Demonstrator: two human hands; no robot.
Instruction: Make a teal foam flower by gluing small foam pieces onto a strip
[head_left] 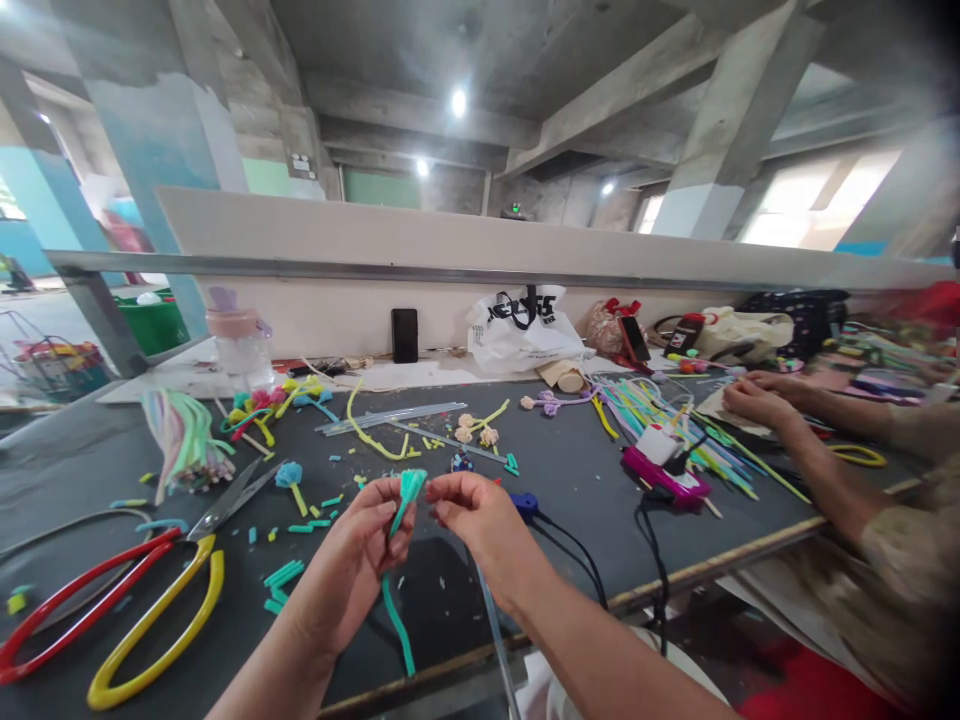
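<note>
Hands at work over a dark worktable [577, 460]; clock directions are read in the picture plane, with the tufted green stem [411, 486] at the dial's centre. The left hand [369, 530] grips this stem, its frayed head standing up between thumb and fingers and its tail hanging out below toward 6 o'clock. The right hand [484, 520], just beside the tuft at 3 o'clock, has thumb and forefinger drawn together; whether anything is pinched between them cannot be told. At 9 o'clock lie large scissors [214, 520], blades parted, with one red and one yellow handle; a blue flower [289, 474] on a yellow stem lies near the blade tips. Short green cut pieces [283, 574] are scattered at 8 o'clock. Clear rods [394, 415] lie at 11 o'clock, and peach flowers [476, 430] at 2 o'clock. A phone [405, 335] stands upright at 12 o'clock, a lidded bottle [244, 345] at 10. Beyond the right hand, at 3 o'clock, are a blue corded tool [525, 504] and a magenta power strip [666, 478]; farther out, slightly above that line, a co-worker's hands [761, 398] are held close together.
</note>
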